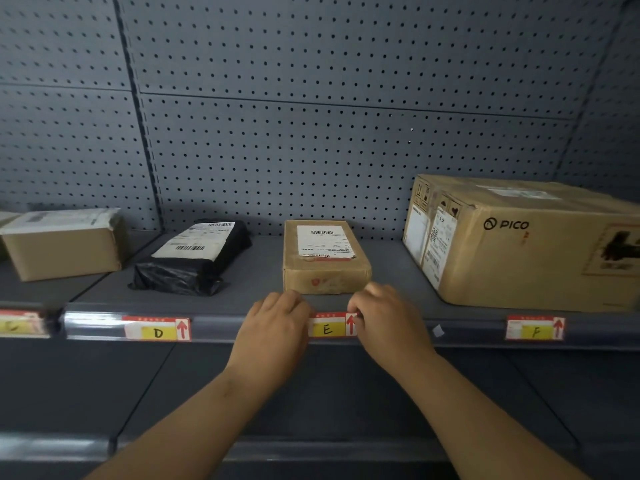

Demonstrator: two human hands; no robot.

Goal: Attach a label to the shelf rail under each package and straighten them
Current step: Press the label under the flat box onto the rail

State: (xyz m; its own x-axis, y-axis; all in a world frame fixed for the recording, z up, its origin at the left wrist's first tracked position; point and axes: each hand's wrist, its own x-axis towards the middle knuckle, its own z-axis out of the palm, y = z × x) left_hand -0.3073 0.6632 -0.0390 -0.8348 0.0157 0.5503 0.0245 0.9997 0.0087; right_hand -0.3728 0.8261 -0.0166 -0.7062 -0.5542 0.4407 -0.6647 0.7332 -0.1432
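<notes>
Head view. Counted four packages on the grey metal shelf (263,271), four labels along the shelf rail (214,329) at its front edge, and two bare hands.

Found, from the left end:
- a squat cardboard box (65,247) with white paper across its top;
- a soft black plastic parcel (194,268), crinkled and lying askew, with a white barcode slip on top;
- a small flat box (325,261) of scuffed cardboard near the middle, carrying a white shipping slip;
- a large carton (519,251) printed PICO at the right end, turned at an angle to the front edge.

Read the labels as rectangular cards, red-bordered, each with a yellow patch and a red up-arrow: a blurred label (20,323) at the left end, then label D (157,330), label E (327,329) and label F (535,329).

Saw label E in the rail just below the small flat box, between the two hands. Found the left hand (277,323) covering its left end, fingers bent and close together, tips hidden; could not tell whether pinching or pressing. Found the right hand (384,317) at its right end, bent fingers (358,315) touching the arrow corner; grip likewise unclear.

Noted a small pale scrap (438,330) on the rail just right of the right hand, a perforated back panel (311,133) behind the packages, and a lower shelf (311,393) of the same smooth grey metal.
</notes>
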